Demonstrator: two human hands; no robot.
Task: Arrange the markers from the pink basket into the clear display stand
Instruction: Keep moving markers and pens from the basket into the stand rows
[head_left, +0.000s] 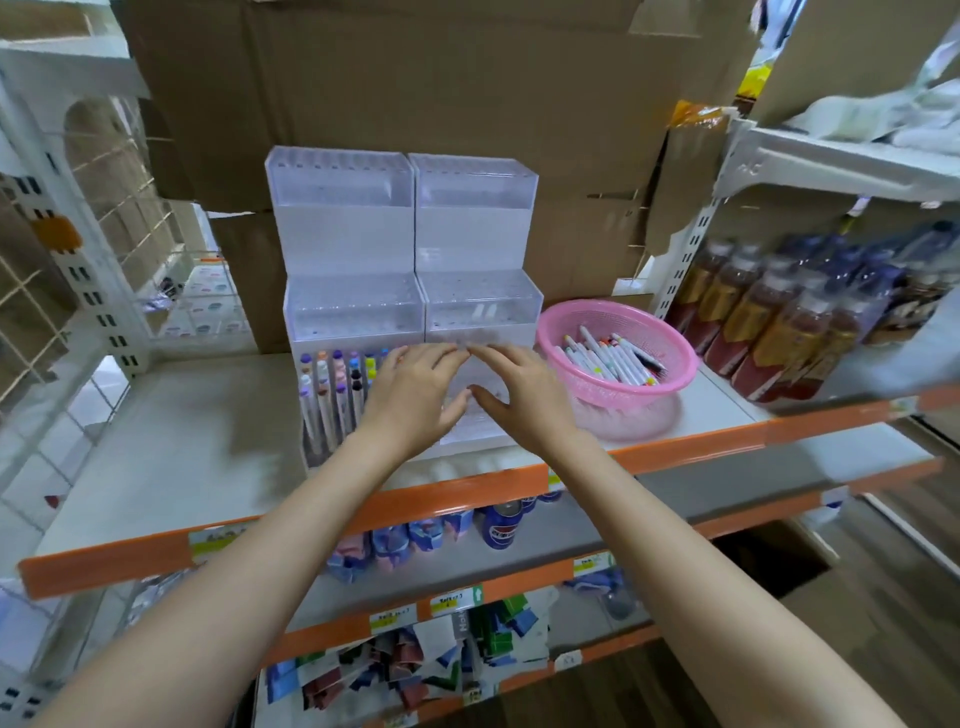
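A clear stepped display stand (353, 306) with three tiers stands in the middle of the shelf. Several markers (332, 384) with coloured caps stand upright in the left side of its lowest tier. To its right sits a round pink basket (675, 353) holding several white markers (608, 353) lying loose. My left hand (415, 395) and my right hand (519, 395) hover side by side over the lowest tier, fingers spread and fingertips nearly touching. Neither hand holds a marker. The hands hide the right part of the lowest tier.
The stand and basket rest on a white shelf (182, 441) with an orange front edge. Large cardboard boxes (415, 78) rise behind. Bottled drinks (779, 322) fill the shelf to the right. A wire grid rack (78, 260) stands at the left. Lower shelves carry cans and packets.
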